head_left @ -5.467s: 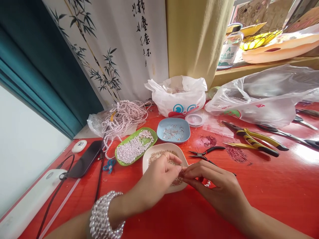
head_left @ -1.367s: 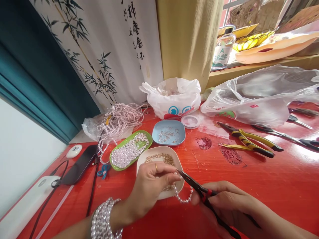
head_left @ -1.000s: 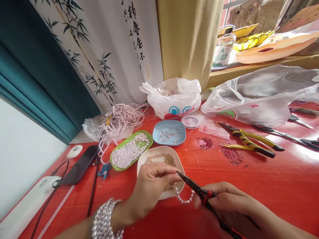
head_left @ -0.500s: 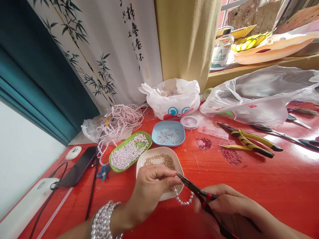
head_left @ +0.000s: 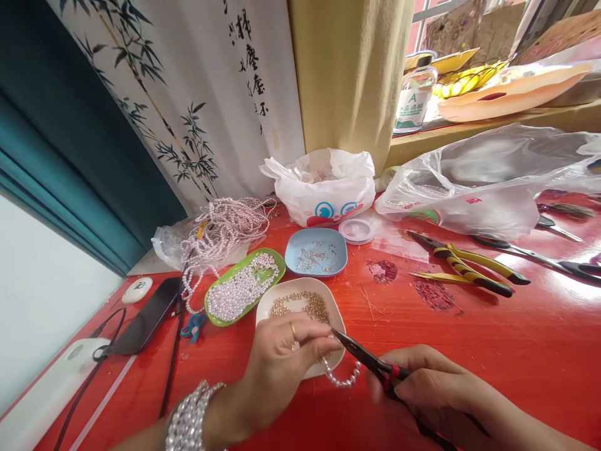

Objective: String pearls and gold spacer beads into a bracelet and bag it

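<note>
My left hand (head_left: pixel 284 360) pinches one end of a pearl bead strand (head_left: pixel 342 381), which hangs in a curve below the fingertips. In my right hand (head_left: pixel 432 388) are long-nose pliers (head_left: pixel 364 357) with black handles and red bands, their tips touching the spot at my left fingertips. What sits between the tips is too small to make out. Under my left hand lies a cream dish (head_left: pixel 338 313) of gold beads (head_left: pixel 317 305). A green dish (head_left: pixel 283 269) of white pearl beads (head_left: pixel 239 294) and a blue dish (head_left: pixel 293 235) of small metal pins (head_left: pixel 317 255) stand behind it.
Bead strands (head_left: pixel 225 228) are heaped at the back left, near a phone (head_left: pixel 150 316) and a power strip (head_left: pixel 61 376). Plastic bags (head_left: pixel 323 188) line the back. Yellow-black pliers (head_left: pixel 469 266), tweezers (head_left: pixel 441 276) and scissors (head_left: pixel 526 252) lie to the right.
Both hands and the pliers keep nearly the same pose at the strand's end. The hanging strand has swung slightly left, and the whole view has shifted a little.
</note>
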Available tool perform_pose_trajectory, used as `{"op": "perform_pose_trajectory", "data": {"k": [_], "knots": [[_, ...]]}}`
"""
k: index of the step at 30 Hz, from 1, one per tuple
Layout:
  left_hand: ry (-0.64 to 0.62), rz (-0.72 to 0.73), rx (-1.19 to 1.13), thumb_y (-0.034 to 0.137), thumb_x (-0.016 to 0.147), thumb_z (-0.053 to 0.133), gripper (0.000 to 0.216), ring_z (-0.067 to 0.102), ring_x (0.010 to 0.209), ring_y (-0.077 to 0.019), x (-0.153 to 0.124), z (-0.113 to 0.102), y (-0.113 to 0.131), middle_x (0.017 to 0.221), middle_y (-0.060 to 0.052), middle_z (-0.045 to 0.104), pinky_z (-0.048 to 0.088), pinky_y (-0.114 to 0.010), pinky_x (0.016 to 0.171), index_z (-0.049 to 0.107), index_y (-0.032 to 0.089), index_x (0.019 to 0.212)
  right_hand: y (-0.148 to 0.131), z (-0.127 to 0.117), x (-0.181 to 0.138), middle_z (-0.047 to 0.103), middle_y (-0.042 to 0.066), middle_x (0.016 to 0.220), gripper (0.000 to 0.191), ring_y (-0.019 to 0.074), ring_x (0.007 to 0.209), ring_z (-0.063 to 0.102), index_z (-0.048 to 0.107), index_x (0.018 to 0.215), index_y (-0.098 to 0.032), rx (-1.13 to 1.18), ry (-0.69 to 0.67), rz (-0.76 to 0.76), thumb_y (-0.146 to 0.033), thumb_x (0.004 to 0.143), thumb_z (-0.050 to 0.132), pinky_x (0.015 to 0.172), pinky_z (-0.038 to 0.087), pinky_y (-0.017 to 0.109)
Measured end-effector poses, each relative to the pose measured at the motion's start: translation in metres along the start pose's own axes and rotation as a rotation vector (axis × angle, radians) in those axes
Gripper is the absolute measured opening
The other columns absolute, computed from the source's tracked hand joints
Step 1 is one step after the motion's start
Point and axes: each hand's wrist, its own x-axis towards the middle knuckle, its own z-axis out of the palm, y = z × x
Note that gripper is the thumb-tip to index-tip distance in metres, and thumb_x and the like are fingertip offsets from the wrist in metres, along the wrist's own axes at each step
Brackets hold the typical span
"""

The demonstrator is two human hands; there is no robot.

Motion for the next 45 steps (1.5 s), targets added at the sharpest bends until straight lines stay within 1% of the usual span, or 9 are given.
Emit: {"op": "perform_pose_trajectory", "data": {"k": [6, 8, 12, 14, 21, 25, 29, 37, 45], "knots": [[-0.042, 0.171, 0.129, 0.018, 0.078, 0.058, 0.011, 0.051, 0.054, -0.0100, -0.002, -0.004, 0.000, 0.058, -0.002, 0.058, 0.042, -0.021, 0.050, 0.068, 0.014, 0.072, -0.009, -0.008, 0.001, 0.044, -0.004, 0.051, 0.018, 0.0079, 0.044, 0.040, 0.057, 0.077, -0.013, -0.317, -0.045, 0.012, -0.027, 0.072, 0.046, 0.047, 0.029, 0.023], [-0.053, 0.177, 0.141, 0.017, 0.079, 0.057, 0.012, 0.050, 0.054, -0.0101, -0.003, -0.003, 0.000, 0.058, -0.002, 0.058, 0.041, -0.021, 0.050, 0.067, 0.014, 0.072, -0.012, -0.007, -0.001, 0.046, -0.003, 0.053, 0.019, 0.0103, 0.049, 0.042, 0.058, 0.074, -0.015, -0.508, 0.037, 0.000, -0.030, 0.074, 0.046, 0.050, 0.033, 0.024], [-0.043, 0.132, 0.163, 0.019, 0.078, 0.058, 0.014, 0.051, 0.053, -0.0104, -0.006, -0.001, 0.000, 0.058, -0.003, 0.060, 0.041, -0.022, 0.048, 0.067, 0.014, 0.070, -0.014, 0.003, -0.006, 0.060, 0.004, 0.071, 0.018, 0.0179, 0.064, 0.052, 0.062, 0.074, -0.020, -0.944, 0.252, -0.241, -0.030, 0.073, 0.047, 0.060, 0.040, 0.028], [-0.035, 0.097, 0.128, 0.020, 0.078, 0.059, 0.012, 0.053, 0.053, -0.0107, -0.006, -0.001, 0.001, 0.059, -0.002, 0.061, 0.043, -0.021, 0.050, 0.068, 0.015, 0.071, -0.014, 0.009, -0.008, 0.061, 0.004, 0.068, 0.018, 0.0184, 0.061, 0.052, 0.063, 0.070, -0.021, -1.061, 0.276, -0.353, -0.026, 0.073, 0.045, 0.059, 0.040, 0.028], [-0.086, -0.290, -0.154, 0.031, 0.074, 0.061, 0.016, 0.056, 0.058, -0.0111, -0.004, -0.004, 0.007, 0.064, 0.001, 0.060, 0.046, -0.021, 0.055, 0.059, 0.017, 0.084, -0.012, 0.008, -0.010, 0.060, 0.002, 0.060, 0.017, 0.0173, 0.052, 0.049, 0.063, 0.067, -0.025, -1.044, 0.314, -0.547, -0.031, 0.075, 0.050, 0.052, 0.040, 0.028], [-0.103, -0.230, -0.151, 0.030, 0.076, 0.059, 0.015, 0.055, 0.066, -0.0116, -0.002, -0.005, 0.009, 0.071, -0.001, 0.057, 0.045, -0.021, 0.058, 0.056, 0.016, 0.070, -0.010, 0.004, -0.009, 0.061, 0.002, 0.063, 0.013, 0.0177, 0.055, 0.052, 0.064, 0.072, -0.026, -1.033, 0.342, -0.576, -0.029, 0.074, 0.052, 0.053, 0.043, 0.027], [-0.113, -0.131, -0.123, 0.026, 0.073, 0.063, 0.010, 0.054, 0.076, -0.0138, 0.000, -0.005, 0.011, 0.083, -0.005, 0.058, 0.045, -0.023, 0.064, 0.067, 0.018, 0.077, -0.008, 0.003, -0.008, 0.061, 0.004, 0.065, 0.013, 0.0183, 0.056, 0.053, 0.064, 0.074, -0.025, -1.089, 0.350, -0.602, -0.026, 0.074, 0.051, 0.055, 0.044, 0.028], [-0.196, -0.598, -0.470, 0.030, 0.064, 0.070, 0.022, 0.049, 0.048, -0.0075, 0.001, -0.003, 0.010, 0.063, -0.005, 0.066, 0.041, -0.020, 0.048, 0.072, 0.015, 0.080, -0.006, 0.002, -0.006, 0.061, 0.004, 0.066, 0.016, 0.0179, 0.054, 0.052, 0.065, 0.077, -0.026, -1.130, 0.336, -0.612, -0.021, 0.072, 0.050, 0.056, 0.044, 0.029], [-0.139, -0.650, -0.602, 0.021, 0.058, 0.074, 0.013, 0.054, 0.047, -0.0071, 0.003, -0.001, 0.009, 0.056, -0.002, 0.066, 0.045, -0.018, 0.050, 0.070, 0.014, 0.068, -0.005, 0.004, -0.005, 0.060, 0.004, 0.064, 0.019, 0.0185, 0.054, 0.051, 0.066, 0.078, -0.027, -1.118, 0.311, -0.611, -0.020, 0.071, 0.050, 0.055, 0.044, 0.029]]}}
